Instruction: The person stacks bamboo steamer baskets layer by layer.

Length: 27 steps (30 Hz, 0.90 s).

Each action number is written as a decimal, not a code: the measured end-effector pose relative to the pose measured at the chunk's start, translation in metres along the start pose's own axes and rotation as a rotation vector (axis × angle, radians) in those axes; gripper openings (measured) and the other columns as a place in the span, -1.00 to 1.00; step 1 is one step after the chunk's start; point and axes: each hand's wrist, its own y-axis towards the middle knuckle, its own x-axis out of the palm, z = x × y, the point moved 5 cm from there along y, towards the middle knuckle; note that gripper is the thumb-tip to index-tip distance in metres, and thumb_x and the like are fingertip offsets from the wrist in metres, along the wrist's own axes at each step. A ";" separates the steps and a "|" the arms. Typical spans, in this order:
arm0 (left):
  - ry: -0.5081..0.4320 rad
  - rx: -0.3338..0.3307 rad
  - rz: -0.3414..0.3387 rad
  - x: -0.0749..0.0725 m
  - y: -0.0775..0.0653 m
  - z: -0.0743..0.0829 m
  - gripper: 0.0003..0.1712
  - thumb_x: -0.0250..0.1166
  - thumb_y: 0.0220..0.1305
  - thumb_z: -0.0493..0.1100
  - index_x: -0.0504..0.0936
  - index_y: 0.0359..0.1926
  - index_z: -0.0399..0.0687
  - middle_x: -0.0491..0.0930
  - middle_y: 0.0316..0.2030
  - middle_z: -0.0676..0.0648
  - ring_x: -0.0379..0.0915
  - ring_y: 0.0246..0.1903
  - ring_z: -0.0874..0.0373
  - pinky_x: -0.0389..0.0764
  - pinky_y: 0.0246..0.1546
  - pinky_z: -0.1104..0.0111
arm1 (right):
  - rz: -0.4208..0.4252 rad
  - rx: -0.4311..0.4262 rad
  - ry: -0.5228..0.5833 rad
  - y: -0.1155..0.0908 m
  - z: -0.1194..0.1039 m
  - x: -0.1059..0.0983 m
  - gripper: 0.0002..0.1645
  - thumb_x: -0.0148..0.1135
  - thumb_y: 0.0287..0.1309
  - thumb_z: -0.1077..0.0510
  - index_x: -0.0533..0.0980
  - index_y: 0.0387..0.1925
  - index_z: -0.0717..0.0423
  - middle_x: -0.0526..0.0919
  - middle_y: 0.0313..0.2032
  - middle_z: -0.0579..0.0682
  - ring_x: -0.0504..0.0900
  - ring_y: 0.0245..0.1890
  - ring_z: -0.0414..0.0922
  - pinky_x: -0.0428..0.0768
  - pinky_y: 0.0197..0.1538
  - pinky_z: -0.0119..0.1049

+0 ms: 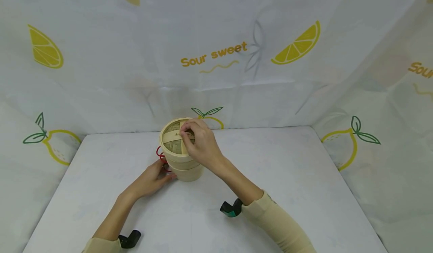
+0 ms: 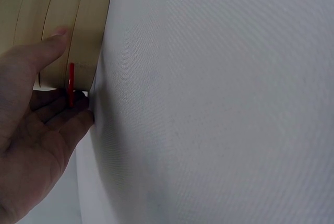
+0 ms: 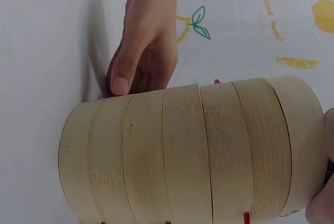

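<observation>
A stack of bamboo steamers [image 1: 186,173] stands upright on the table, topped by a woven lid [image 1: 173,137]. From above, my right hand [image 1: 204,144] pinches the small handle at the lid's centre; its fingertips [image 3: 319,205] show at the edge of the right wrist view. My left hand [image 1: 151,179] holds the lower left side of the stack, the thumb [image 2: 49,51] against the wall and the other fingers curled behind, by a red loop [image 2: 71,80]. More red loops [image 1: 159,152] stick out on that side. The lid looks seated on the stack.
The white table [image 1: 270,162] extends to both sides and in front of the stack. Behind it hangs a white curtain [image 1: 216,91] with lemon prints. Black wrist mounts [image 1: 231,208] sit beside both forearms, close to the tabletop.
</observation>
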 end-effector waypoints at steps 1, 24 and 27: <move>0.002 0.000 -0.003 0.000 0.000 -0.001 -0.44 0.44 0.49 -0.14 0.48 0.36 -0.25 0.69 0.08 -0.09 0.62 0.07 0.11 0.74 0.12 0.19 | -0.001 0.003 0.000 0.000 0.000 0.000 -0.94 0.33 0.44 0.30 0.68 -0.18 0.24 0.76 -0.08 0.10 0.69 0.00 -0.01 0.75 0.06 -0.27; -0.025 0.002 0.025 0.002 0.002 -0.011 -0.36 0.46 0.47 -0.12 0.46 0.43 -0.25 0.70 0.15 -0.12 0.64 0.11 0.08 0.76 0.16 0.17 | -0.020 0.000 0.006 0.004 0.003 0.004 -0.90 0.32 0.45 0.30 0.70 -0.11 0.27 0.77 -0.02 0.13 0.71 0.13 0.04 0.73 0.26 -0.16; -0.035 0.010 0.041 0.003 0.002 -0.012 -0.34 0.45 0.48 -0.12 0.45 0.45 -0.27 0.69 0.19 -0.16 0.63 0.17 0.03 0.75 0.22 0.06 | -0.022 0.001 0.010 0.004 0.005 0.003 -0.88 0.32 0.46 0.29 0.70 -0.10 0.28 0.77 -0.02 0.14 0.71 0.14 0.04 0.73 0.27 -0.17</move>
